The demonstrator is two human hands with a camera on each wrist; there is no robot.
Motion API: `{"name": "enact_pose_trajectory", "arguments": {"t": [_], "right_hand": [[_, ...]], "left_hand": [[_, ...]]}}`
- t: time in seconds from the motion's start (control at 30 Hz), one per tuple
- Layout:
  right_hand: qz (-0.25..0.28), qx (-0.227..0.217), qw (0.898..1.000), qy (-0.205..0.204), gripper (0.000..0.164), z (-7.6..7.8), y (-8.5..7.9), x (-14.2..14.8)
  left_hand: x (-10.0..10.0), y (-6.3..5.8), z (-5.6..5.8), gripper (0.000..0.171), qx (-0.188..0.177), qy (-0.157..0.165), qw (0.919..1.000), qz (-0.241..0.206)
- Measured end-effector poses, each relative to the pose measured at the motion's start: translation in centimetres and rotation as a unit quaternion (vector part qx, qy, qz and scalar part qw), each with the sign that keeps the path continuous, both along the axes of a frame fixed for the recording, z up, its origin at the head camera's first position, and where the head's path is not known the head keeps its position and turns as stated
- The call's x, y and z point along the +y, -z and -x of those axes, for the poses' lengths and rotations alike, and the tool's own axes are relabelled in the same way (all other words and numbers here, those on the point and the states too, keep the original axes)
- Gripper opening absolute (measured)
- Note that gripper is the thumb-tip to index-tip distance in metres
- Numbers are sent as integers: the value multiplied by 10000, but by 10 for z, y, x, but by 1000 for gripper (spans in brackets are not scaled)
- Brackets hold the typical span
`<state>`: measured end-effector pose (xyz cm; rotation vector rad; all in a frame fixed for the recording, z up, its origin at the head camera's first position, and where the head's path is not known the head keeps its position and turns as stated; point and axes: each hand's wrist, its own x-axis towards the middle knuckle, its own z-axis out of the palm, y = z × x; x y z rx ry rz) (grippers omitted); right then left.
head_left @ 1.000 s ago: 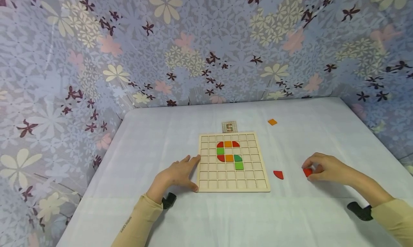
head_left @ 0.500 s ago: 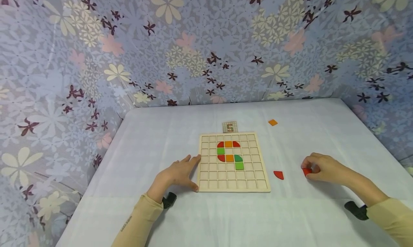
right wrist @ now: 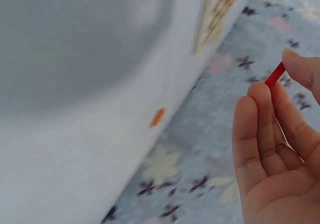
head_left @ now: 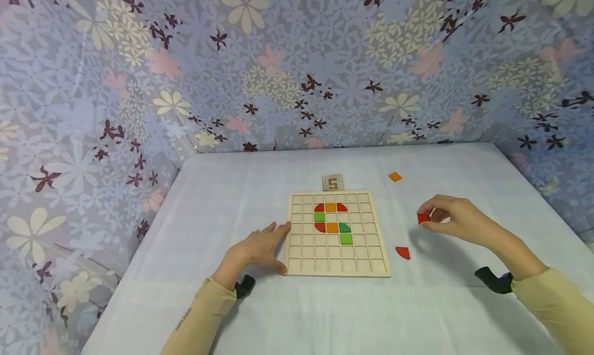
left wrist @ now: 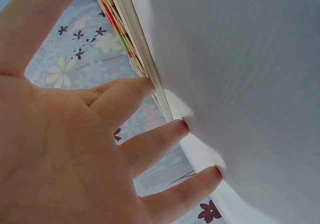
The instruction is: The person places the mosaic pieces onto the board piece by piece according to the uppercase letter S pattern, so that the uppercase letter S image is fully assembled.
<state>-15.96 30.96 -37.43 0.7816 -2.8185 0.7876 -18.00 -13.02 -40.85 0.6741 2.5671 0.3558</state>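
Note:
A wooden grid board (head_left: 306,252) lies on the table, several red, orange and green tiles set in its cells in a curving shape. My left hand (head_left: 255,249) rests at the board's left edge, fingers spread and thumb at the near corner. In the left wrist view, fingers (left wrist: 172,139) reach the board's side and the tablecloth. My right hand (head_left: 457,218) is raised above the table to the right of the board. Between its thumb and fingers it pinches a small red tile (head_left: 423,218), seen edge-on as a thin red strip (right wrist: 275,75) in the right wrist view.
A red quarter-round tile (head_left: 403,252) lies just right of the board. Farther back is an orange square tile (head_left: 395,176). A small pattern card (head_left: 332,183) with an S figure lies against the board's far edge. Floral fabric (head_left: 278,66) stands behind the white-covered table (head_left: 232,190).
My right hand has lifted the red tile off the table and moved it left and away from me. The left hand stays at the board's edge.

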Motion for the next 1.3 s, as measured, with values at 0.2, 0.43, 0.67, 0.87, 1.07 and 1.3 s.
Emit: {"name": "enact_pose_trajectory", "arguments": {"t": [0.2, 0.43, 0.67, 0.87, 1.07, 1.3], "right_hand": [[227, -375, 9984, -362, 23, 14, -7, -42], [351, -806, 9884, -1238, 21, 23, 2, -88], [175, -1071, 9778, -1794, 17, 24, 16, -121], [-372, -1038, 9764, -1858, 13, 19, 35, -136], [-742, -907, 9751, -1885, 13, 19, 43, -143], [-585, -906, 9749, -1947, 14, 19, 45, -144]], "left_hand": [[-1, -3, 4, 107, 56, 16, 9999, 83], [1, -5, 6, 107, 73, 143, 9999, -25], [2, -3, 5, 107, 44, 112, 9999, -13], [2, 0, 3, 108, -12, 74, 10000, -15], [1, 0, 2, 108, 19, 77, 10000, 23], [0, 1, 2, 109, 16, 61, 10000, 42]]}}
